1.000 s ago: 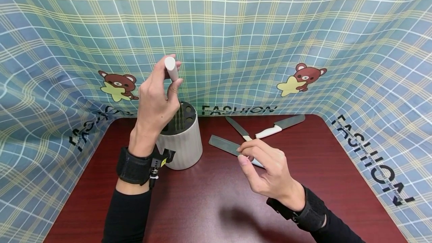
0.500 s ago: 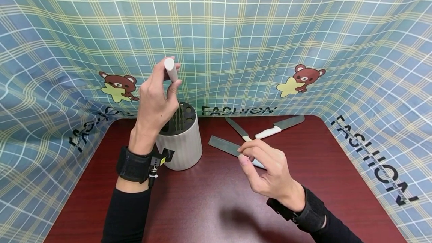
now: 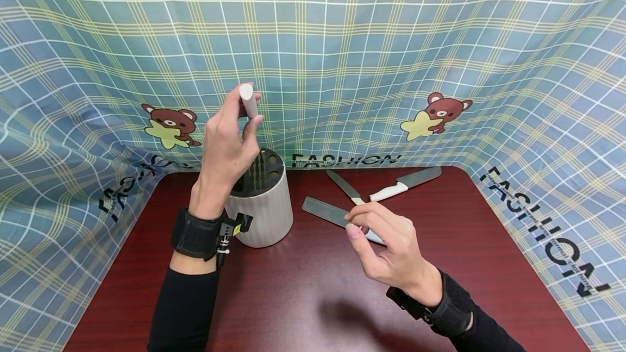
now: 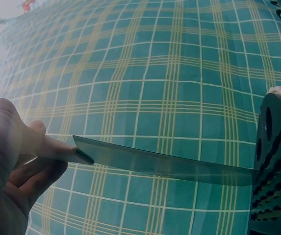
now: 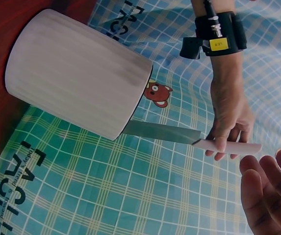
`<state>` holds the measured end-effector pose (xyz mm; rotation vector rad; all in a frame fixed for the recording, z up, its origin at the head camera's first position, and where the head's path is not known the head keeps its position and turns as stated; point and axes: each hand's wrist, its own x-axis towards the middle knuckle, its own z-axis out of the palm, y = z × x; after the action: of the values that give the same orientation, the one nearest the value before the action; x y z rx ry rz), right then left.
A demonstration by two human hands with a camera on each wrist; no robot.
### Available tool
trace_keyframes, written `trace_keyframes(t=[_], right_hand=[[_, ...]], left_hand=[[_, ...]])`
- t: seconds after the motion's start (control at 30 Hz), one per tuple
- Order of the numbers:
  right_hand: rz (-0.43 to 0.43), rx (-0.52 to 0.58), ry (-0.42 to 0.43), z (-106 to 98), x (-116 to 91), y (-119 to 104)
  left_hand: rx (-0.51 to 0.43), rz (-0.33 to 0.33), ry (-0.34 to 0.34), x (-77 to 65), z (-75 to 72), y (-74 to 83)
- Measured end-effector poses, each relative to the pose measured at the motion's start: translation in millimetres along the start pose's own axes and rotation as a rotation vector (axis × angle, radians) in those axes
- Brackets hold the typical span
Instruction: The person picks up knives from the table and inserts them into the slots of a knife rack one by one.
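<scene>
My left hand [image 3: 225, 143] grips the white handle [image 3: 248, 103] of a knife, held upright over a light ribbed knife block [image 3: 264, 216]. In the left wrist view the knife's broad blade [image 4: 165, 164] points at the slotted black top [image 4: 275, 166] of the block, its tip right at the slots. From the right wrist side, the same blade [image 5: 162, 131] reaches the block's rim. My right hand [image 3: 391, 243] hovers over the table, fingers loosely bent and holding nothing. In the head view it covers part of a knife [image 3: 325, 211] lying below.
Behind my right hand lie a narrow-bladed knife [image 3: 343, 184] and a broad-bladed knife [image 3: 415, 178] with a white handle, on the dark red table [image 3: 293, 297]. A plaid cloth [image 3: 318, 69] with printed bears walls in the back and both sides.
My left forearm has shifted very slightly, while the knife stays over the block. The right hand and the knives on the table have kept their places.
</scene>
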<state>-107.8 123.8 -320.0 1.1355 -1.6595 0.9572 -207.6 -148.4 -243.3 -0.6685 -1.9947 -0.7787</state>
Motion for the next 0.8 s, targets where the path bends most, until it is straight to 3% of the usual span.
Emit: trace_keyframes(t=[0.8], right_hand=[[0.022, 0.019, 0.008, -3.2, -5.0, -1.7]], left_hand=[[0.022, -0.027, 0.008, 7.7, 3.7, -6.1]])
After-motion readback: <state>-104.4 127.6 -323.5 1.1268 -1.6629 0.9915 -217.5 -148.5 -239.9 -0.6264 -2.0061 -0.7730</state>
